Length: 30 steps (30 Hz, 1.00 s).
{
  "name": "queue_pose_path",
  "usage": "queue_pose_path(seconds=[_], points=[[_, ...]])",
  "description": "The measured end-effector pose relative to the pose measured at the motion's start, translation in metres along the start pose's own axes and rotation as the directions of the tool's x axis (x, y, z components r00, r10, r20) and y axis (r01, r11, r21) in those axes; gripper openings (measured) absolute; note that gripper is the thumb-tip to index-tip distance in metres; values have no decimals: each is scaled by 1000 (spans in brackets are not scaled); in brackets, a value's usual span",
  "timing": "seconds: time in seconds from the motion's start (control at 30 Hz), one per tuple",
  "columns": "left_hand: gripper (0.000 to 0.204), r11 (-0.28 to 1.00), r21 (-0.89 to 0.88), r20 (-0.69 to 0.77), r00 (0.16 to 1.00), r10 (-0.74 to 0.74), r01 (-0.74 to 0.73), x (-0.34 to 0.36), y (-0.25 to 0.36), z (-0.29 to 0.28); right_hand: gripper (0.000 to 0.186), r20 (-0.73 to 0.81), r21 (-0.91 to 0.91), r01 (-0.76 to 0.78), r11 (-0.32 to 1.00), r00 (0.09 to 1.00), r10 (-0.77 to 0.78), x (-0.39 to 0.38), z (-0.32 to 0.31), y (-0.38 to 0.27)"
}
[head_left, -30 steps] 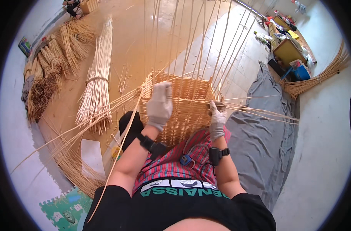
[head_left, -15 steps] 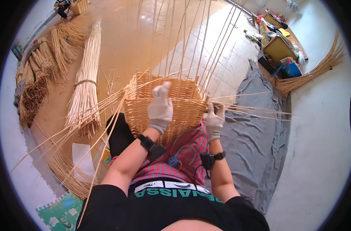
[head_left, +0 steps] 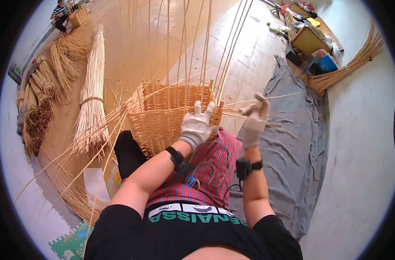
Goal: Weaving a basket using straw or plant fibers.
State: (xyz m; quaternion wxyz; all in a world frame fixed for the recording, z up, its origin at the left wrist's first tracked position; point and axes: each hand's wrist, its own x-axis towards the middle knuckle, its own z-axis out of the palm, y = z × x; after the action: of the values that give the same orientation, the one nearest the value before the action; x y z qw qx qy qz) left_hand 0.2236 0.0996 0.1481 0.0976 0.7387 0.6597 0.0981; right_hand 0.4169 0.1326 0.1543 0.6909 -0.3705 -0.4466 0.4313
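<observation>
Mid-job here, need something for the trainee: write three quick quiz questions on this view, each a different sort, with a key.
1. Which gloved hand is touching the woven basket?
2. True or false: the tied cane bundle lies to the left of the basket.
3. The cloth on the right is: a) red, b) grey, c) green.

Key: 1. The left hand. 2. True. 3. b.

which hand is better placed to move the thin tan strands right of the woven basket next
Probably the right hand: gloved in white, it is beside those strands; the white-gloved left hand lies against the woven basket.
</observation>
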Motion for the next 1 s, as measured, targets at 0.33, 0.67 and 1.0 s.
queue_pose_path(seconds=[0.33, 0.67, 1.0], points=[[23, -199, -978, 10, 948, -317, -56, -6, -72, 24, 50, 131, -872, 35, 488, 978, 165, 30, 51, 3], [28, 625, -599, -459, 854, 245, -501, 96, 51, -54, 31, -94, -974, -107, 202, 993, 77, 15, 51, 76], [17, 430, -882, 7, 918, -397, 193, -142, -168, 11, 19, 181, -956, 238, 170, 939, -293, -42, 53, 40]])
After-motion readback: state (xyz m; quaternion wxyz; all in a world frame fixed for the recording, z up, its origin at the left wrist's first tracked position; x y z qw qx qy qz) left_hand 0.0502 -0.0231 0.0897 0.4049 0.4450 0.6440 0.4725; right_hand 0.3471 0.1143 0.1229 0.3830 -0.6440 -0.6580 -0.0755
